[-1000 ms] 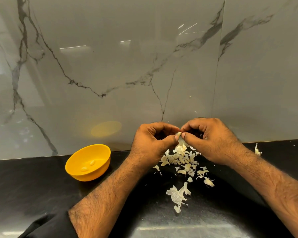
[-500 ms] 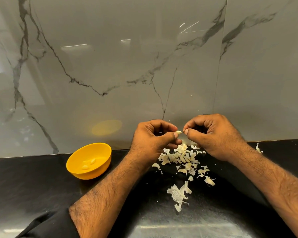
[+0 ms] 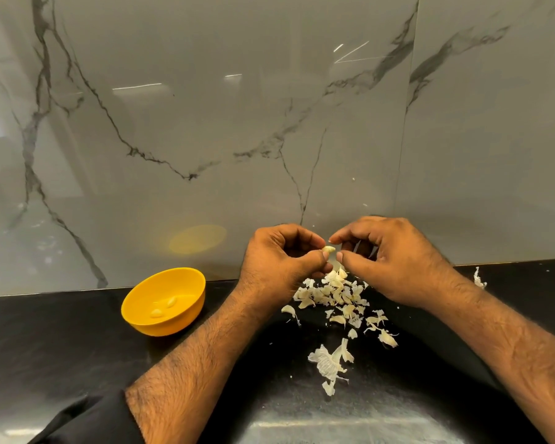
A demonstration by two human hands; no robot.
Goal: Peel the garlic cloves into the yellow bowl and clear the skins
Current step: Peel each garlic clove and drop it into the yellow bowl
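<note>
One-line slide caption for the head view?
Left hand pinches a garlic clove, right hand beside it, above skins; yellow bowl holds peeled cloves.

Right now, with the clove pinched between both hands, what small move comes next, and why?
Probably carry the garlic clove left and drop it into the yellow bowl. It looks bare in the left hand, the right hand is just off it, two peeled cloves already lie in the bowl, and skins sit below.

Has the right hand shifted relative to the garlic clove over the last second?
Yes. The right hand has drawn slightly rightward, off the garlic clove that the left hand pinches; a gap now shows between them.
</note>
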